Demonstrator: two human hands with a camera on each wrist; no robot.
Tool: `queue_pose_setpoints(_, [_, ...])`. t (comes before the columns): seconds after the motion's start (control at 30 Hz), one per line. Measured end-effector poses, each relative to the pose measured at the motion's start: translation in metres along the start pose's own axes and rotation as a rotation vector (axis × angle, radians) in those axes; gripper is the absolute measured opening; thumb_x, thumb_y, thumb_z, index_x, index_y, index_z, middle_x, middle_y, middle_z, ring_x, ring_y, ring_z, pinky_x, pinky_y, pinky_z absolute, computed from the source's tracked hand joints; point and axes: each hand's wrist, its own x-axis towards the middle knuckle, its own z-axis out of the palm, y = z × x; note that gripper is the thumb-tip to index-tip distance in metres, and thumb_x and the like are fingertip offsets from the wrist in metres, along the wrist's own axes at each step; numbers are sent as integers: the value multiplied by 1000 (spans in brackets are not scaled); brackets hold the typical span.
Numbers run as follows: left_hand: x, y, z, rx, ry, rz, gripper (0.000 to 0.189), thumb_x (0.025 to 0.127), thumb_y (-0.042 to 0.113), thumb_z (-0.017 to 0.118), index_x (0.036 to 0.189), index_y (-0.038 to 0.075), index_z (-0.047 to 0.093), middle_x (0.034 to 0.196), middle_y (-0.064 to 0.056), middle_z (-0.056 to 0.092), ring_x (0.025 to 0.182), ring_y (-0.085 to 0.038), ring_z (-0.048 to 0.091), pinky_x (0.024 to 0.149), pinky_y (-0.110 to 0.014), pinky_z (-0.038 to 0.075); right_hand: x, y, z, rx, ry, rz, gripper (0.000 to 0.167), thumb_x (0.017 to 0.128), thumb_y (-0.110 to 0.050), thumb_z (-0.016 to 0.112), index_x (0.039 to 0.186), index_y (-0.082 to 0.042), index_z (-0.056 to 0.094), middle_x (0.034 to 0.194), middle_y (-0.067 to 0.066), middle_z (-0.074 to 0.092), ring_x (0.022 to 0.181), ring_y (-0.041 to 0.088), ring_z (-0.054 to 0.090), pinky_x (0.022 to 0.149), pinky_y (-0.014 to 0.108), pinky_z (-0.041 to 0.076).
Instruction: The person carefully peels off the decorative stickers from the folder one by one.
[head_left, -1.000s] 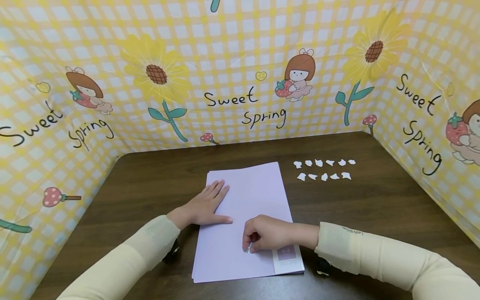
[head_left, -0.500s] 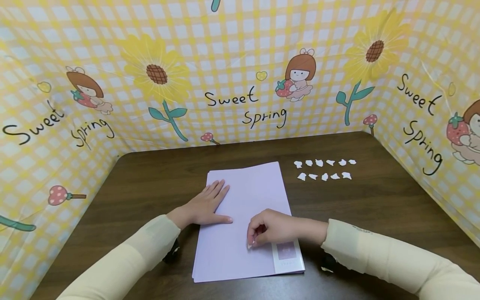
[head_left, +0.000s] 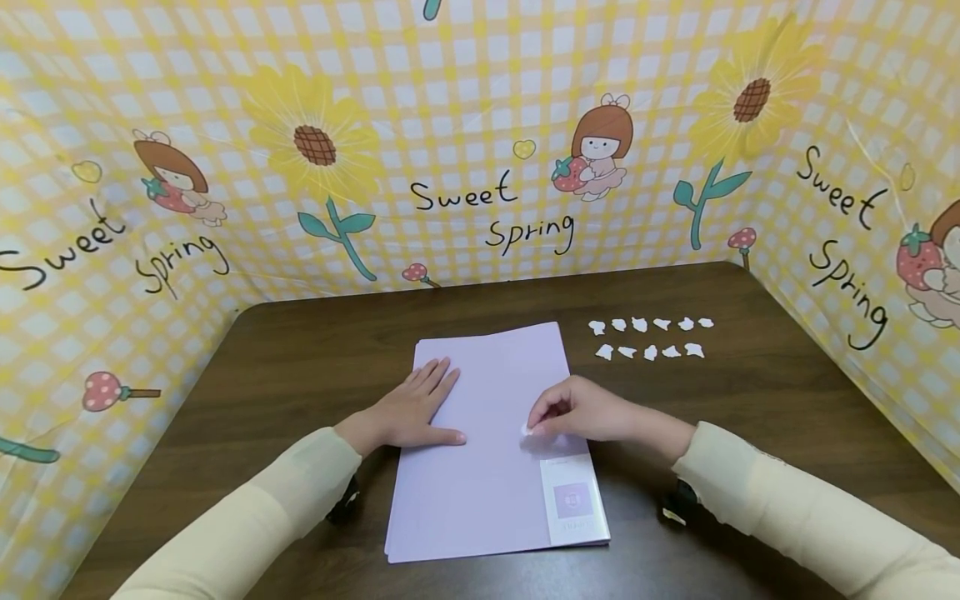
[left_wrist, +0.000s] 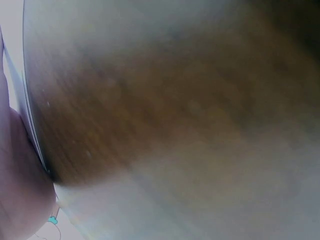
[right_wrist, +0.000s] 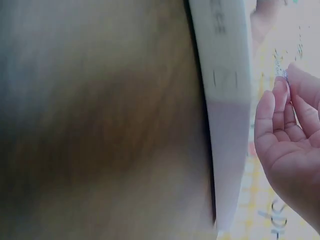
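Note:
A stack of lilac paper (head_left: 472,500) lies on the dark wooden table (head_left: 270,500). My left hand (head_left: 412,414) rests flat on its left side, fingers spread. Above the right part of the stack, my right hand (head_left: 588,410) pinches a small white scrap (head_left: 527,430) between thumb and fingertips. In the right wrist view the scrap (right_wrist: 283,74) shows a bit of bluish print at the fingertips; its full shape is hidden. The left wrist view shows only part of the left hand (left_wrist: 22,185) by the stack's edge.
Two rows of several torn white paper scraps (head_left: 649,352) lie to the right of the stack. A white label (head_left: 573,500) with a purple square sits at the stack's near right corner. Yellow checked cloth (head_left: 465,108) encloses the table's back and sides.
My right hand has lifted from the lower middle of the lilac paper and moved up and to the right with the scrap, uncovering the label. The left hand stays put.

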Motion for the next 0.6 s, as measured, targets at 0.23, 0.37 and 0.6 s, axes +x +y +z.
queue_pose_setpoints(0.23, [-1,0,1,-12,6,1,110,83,80,42,156,5,8,161,-17,-1,147,-33,-3,116,-47,4,-8,9,-29,27,146,68,5,87,-5,72,91,-2,73,91,5,71,80,18,57,69,26,49])
queue_pose_setpoints(0.37, [-1,1,0,-1,-3,-1,110,83,81,41,156,6,7,161,-17,-2,147,-32,-3,116,-47,4,-14,18,-45,107,212,122,10,87,-5,71,95,1,71,92,7,70,82,17,59,72,29,51])
queue_pose_setpoints(0.6, [-2,3,-4,6,-17,-7,110,83,80,41,156,6,5,161,-16,-4,147,-32,-5,116,-45,2,-28,35,-76,177,311,160,24,87,-4,71,106,8,62,87,7,61,80,14,57,73,30,53])
